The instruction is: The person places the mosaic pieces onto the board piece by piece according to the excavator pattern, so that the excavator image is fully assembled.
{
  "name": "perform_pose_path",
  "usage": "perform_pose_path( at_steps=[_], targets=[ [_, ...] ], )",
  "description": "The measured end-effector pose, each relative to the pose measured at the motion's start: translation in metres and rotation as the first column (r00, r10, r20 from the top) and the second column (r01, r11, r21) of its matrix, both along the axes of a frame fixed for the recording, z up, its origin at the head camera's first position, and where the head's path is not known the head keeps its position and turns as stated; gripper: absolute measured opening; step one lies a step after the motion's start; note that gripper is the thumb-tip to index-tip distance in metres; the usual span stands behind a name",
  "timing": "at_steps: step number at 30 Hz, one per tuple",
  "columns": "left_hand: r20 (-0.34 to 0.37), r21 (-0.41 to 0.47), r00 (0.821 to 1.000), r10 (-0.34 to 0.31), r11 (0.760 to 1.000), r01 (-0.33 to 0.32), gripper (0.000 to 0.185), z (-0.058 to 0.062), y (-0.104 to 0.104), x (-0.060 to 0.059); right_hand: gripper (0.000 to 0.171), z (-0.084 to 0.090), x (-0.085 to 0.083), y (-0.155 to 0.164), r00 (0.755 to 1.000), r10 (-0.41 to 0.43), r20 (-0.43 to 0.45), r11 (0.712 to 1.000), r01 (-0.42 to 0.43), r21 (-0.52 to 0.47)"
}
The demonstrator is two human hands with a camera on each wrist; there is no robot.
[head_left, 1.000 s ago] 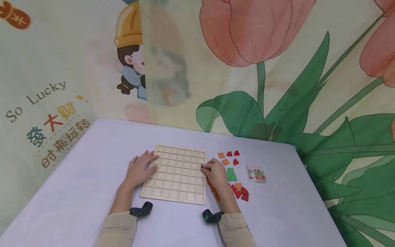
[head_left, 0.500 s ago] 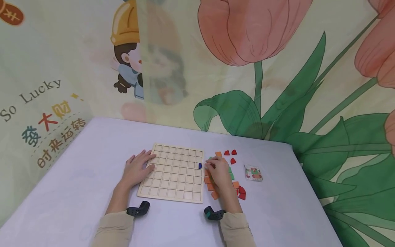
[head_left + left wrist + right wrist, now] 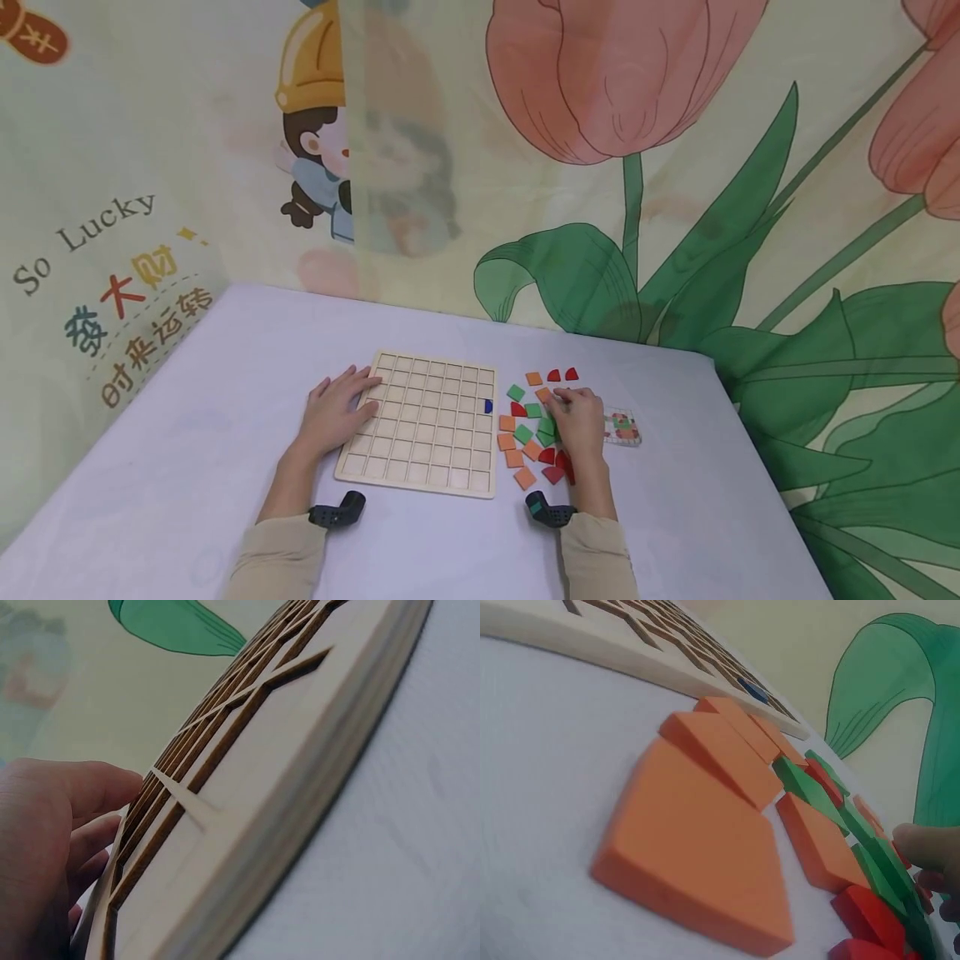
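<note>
Here the left hand is lying flat with straight fingers on the left edge of the wooden grid board, which is sitting near the middle of the desk; the left wrist view is showing those fingers resting against the board's rim. The right hand is hovering over the loose tiles — orange, green and red pieces scattered just right of the board — with its fingertips curling down onto a piece near the far side of the pile, though whether they are actually pinching it I cannot tell. One blue tile is sitting in a cell at the board's right edge. So the pile is lying directly under the right hand, well apart from the left, and the board is lying to that hand's left. A small pattern card is lying just right of the right hand.
</note>
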State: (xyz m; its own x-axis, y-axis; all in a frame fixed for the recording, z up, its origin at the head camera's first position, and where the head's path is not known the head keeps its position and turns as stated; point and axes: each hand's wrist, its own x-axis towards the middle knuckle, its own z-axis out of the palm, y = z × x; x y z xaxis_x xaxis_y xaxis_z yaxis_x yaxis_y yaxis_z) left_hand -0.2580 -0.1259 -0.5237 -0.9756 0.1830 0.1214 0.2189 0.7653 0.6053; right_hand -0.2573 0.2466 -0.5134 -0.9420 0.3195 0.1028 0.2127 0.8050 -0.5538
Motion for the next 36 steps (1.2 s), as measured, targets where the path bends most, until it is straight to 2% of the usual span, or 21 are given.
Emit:
perform_pose_path(
  at_steps=[6,14,18,25,31,36],
  targets=[
    [0.011,0.009,1.0,0.006,1.0,-0.006,0.045,-0.002,0.0,0.003,0.036,0.005,-0.002,0.003,1.0,0.01,0.01,1.0,-0.01,-0.001],
    [-0.002,-0.007,1.0,0.013,1.0,-0.013,0.045,-0.003,-0.001,0.006,0.038,0.007,-0.006,0.005,0.995,0.085,0.056,0.994,-0.089,0.065],
    [-0.017,-0.009,1.0,0.001,1.0,-0.001,0.045,-0.002,-0.001,0.006,0.039,0.002,-0.004,0.003,0.996,0.067,0.065,0.996,-0.071,0.062],
    [-0.026,-0.011,1.0,0.003,1.0,-0.003,0.045,-0.001,0.001,0.003,0.036,0.002,-0.007,0.0,0.997,0.064,0.034,0.99,-0.068,0.12],
    [-0.016,-0.024,1.0,0.004,1.0,-0.005,0.045,-0.001,0.001,0.001,0.038,0.002,-0.009,-0.003,0.997,0.055,0.055,0.994,-0.06,0.093],
    [-0.017,-0.018,1.0,0.001,1.0,-0.001,0.046,0.001,0.001,0.0,0.035,0.001,-0.011,-0.004,0.998,0.046,0.037,0.998,-0.048,0.043]
  ],
)
